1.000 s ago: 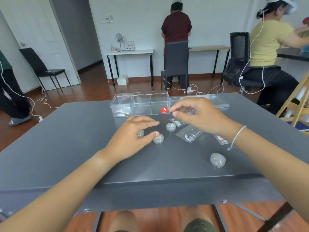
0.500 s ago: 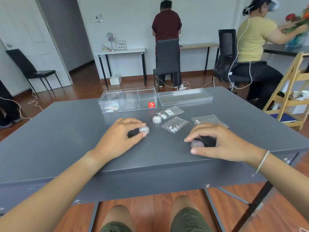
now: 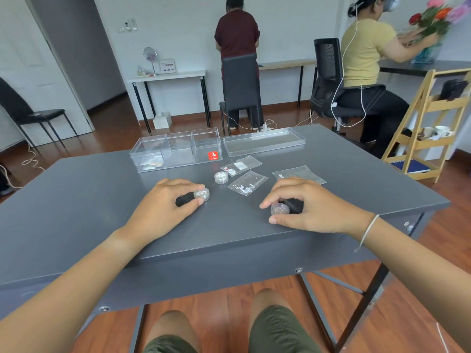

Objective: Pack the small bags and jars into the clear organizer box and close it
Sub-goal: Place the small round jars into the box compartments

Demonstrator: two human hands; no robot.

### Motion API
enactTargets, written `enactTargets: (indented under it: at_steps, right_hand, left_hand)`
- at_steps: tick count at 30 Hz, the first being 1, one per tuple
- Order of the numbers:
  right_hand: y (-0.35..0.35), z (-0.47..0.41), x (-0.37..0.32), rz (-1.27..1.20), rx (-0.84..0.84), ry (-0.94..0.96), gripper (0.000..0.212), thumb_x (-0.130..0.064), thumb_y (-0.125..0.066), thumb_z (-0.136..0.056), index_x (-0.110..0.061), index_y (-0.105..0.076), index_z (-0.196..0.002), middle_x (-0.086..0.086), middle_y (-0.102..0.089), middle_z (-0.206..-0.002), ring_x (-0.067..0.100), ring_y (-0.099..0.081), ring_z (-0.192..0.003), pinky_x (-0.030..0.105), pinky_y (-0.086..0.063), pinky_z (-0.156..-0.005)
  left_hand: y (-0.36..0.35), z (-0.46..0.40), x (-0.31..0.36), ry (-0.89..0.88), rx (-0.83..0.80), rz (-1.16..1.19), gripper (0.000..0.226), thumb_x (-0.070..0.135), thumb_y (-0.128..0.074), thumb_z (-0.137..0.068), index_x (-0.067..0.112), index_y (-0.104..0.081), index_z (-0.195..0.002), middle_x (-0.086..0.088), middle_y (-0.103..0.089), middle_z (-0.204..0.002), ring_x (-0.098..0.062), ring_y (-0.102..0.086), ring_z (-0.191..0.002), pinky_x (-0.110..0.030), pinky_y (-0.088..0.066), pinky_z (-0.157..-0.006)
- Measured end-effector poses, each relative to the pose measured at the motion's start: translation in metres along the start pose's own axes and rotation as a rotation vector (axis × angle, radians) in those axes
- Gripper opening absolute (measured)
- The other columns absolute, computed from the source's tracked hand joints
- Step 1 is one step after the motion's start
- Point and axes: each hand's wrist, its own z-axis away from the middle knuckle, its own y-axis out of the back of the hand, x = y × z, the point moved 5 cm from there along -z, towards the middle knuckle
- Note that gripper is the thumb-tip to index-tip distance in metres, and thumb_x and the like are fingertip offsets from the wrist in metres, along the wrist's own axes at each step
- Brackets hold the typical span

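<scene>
My left hand (image 3: pixel 163 207) pinches a small clear jar (image 3: pixel 201 194) between thumb and forefinger on the grey table (image 3: pixel 76 212). My right hand (image 3: pixel 313 207) grips a second small jar (image 3: pixel 279 209) near the table's front. A third jar (image 3: pixel 221 177) stands free between them, further back. Three small clear bags lie beyond: one (image 3: pixel 242 165) near the box, one (image 3: pixel 247 182) in the middle, one (image 3: pixel 298 174) behind my right hand. The clear organizer box (image 3: pixel 175 151) with three compartments stands open at the back; its left compartment holds a small bag. The lid (image 3: pixel 263 141) lies beside it on the right.
Two people work at desks along the far wall, with black chairs (image 3: pixel 240 90) behind them. A wooden shelf rack (image 3: pixel 428 128) stands right of the table. Cables trail on the wooden floor. My knees show under the table's front edge.
My right hand came back from near the box to the front of the table and closed on a jar. My left hand closed on its jar. The camera tilted down.
</scene>
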Motion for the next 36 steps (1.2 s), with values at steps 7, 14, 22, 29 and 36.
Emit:
enactTargets:
  at_steps: [7, 14, 22, 29, 36]
  right_hand:
    - [-0.003, -0.003, 0.002, -0.004, -0.009, -0.010, 0.018, -0.022, -0.071, -0.076, -0.023, -0.069, -0.094, -0.004, -0.059, -0.085, 0.010, -0.053, -0.087, 0.030, -0.043, -0.088]
    - [-0.003, -0.004, 0.003, -0.025, -0.013, -0.023, 0.017, -0.024, -0.070, -0.076, -0.026, -0.068, -0.093, -0.010, -0.058, -0.086, 0.005, -0.052, -0.087, 0.028, -0.042, -0.088]
    - [-0.011, -0.022, -0.003, -0.088, -0.013, -0.006, 0.016, -0.022, -0.071, -0.076, -0.025, -0.069, -0.092, -0.009, -0.055, -0.082, 0.016, -0.055, -0.083, 0.024, -0.044, -0.078]
    - [-0.010, -0.066, -0.020, -0.122, 0.032, 0.063, 0.016, -0.017, -0.072, -0.075, -0.022, -0.069, -0.090, -0.010, -0.056, -0.085, 0.012, -0.048, -0.069, 0.010, -0.037, -0.068]
    - [-0.009, -0.123, -0.030, -0.144, 0.099, 0.116, 0.017, -0.011, -0.070, -0.076, -0.013, -0.069, -0.093, -0.008, -0.054, -0.081, 0.020, -0.045, -0.064, 0.015, -0.040, -0.064]
  left_hand:
    - [-0.001, 0.001, -0.004, 0.036, 0.002, 0.039, 0.019, 0.032, -0.063, -0.081, 0.035, -0.067, -0.099, 0.023, -0.063, -0.096, -0.004, -0.050, -0.085, -0.017, -0.039, -0.076]
    - [-0.001, 0.002, -0.005, 0.079, -0.001, 0.080, 0.015, 0.031, -0.066, -0.079, 0.039, -0.067, -0.092, 0.018, -0.067, -0.093, -0.004, -0.052, -0.083, -0.023, -0.043, -0.076]
    - [0.003, 0.002, -0.005, 0.094, 0.027, 0.101, 0.016, 0.029, -0.067, -0.078, 0.036, -0.068, -0.093, 0.019, -0.065, -0.087, -0.002, -0.049, -0.080, -0.004, -0.035, -0.070]
    - [0.014, 0.002, -0.009, 0.101, 0.076, 0.137, 0.017, 0.024, -0.069, -0.078, 0.033, -0.069, -0.091, 0.019, -0.062, -0.080, 0.000, -0.051, -0.079, -0.003, -0.034, -0.070]
    - [0.029, -0.002, -0.023, 0.108, 0.131, 0.205, 0.018, 0.026, -0.069, -0.077, 0.038, -0.068, -0.090, 0.023, -0.066, -0.079, 0.003, -0.051, -0.079, -0.003, -0.036, -0.071]
